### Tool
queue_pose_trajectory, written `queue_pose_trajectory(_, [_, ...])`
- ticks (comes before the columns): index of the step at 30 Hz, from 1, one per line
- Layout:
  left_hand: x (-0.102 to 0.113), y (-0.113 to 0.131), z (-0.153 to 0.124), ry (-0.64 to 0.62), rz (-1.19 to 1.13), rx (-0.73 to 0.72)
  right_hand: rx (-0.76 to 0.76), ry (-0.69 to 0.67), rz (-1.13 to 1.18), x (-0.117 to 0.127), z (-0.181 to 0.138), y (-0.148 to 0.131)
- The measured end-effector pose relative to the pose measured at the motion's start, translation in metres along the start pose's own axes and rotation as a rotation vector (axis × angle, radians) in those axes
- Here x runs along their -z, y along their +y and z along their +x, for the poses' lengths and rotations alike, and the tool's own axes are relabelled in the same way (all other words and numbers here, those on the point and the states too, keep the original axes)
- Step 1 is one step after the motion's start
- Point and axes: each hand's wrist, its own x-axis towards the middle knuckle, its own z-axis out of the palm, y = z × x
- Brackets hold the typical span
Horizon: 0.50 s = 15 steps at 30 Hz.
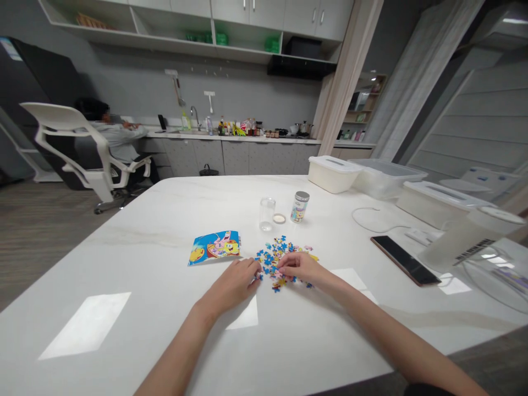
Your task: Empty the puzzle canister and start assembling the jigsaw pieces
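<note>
A loose heap of small jigsaw pieces (270,257), blue, yellow and pink, lies on the white table. At its left edge my left hand (241,278) rests with fingers curled down; what they hold, if anything, is hidden. My right hand (301,267) reaches over the right side of the heap, thumb and forefinger pinched on a jigsaw piece that is mostly covered. Left of the heap lies a slightly bent picture sheet (216,246) with cartoon figures on blue. Behind the heap stand a clear jar (267,214), a round lid (279,219) and a printed tin with a silver cap (300,208).
On the right lie a phone (404,259) and a white cable (381,224). Lidded plastic boxes (334,175) line the back right, near a translucent container (466,242). Beyond the table, a person sits in a white office chair (88,148) by the kitchen counter (247,138).
</note>
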Motion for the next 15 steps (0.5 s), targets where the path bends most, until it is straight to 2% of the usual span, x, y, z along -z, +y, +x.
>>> queue_pose_trajectory(4, [0.002,0.004,0.0,0.002,0.033,-0.022,0.201,0.079,-0.298,-0.014,-0.001,0.002])
queue_pose_trajectory(8, [-0.002,0.001,0.0,0.028,0.072,-0.063,0.4,0.096,-0.539,-0.02,-0.008,-0.005])
queue_pose_trajectory(12, [-0.003,0.003,0.002,0.026,0.107,-0.069,0.446,0.089,-0.701,0.007,-0.011,-0.012])
queue_pose_trajectory(15, [-0.002,0.008,0.003,0.009,0.136,-0.095,0.459,0.202,-0.776,0.034,-0.009,-0.006])
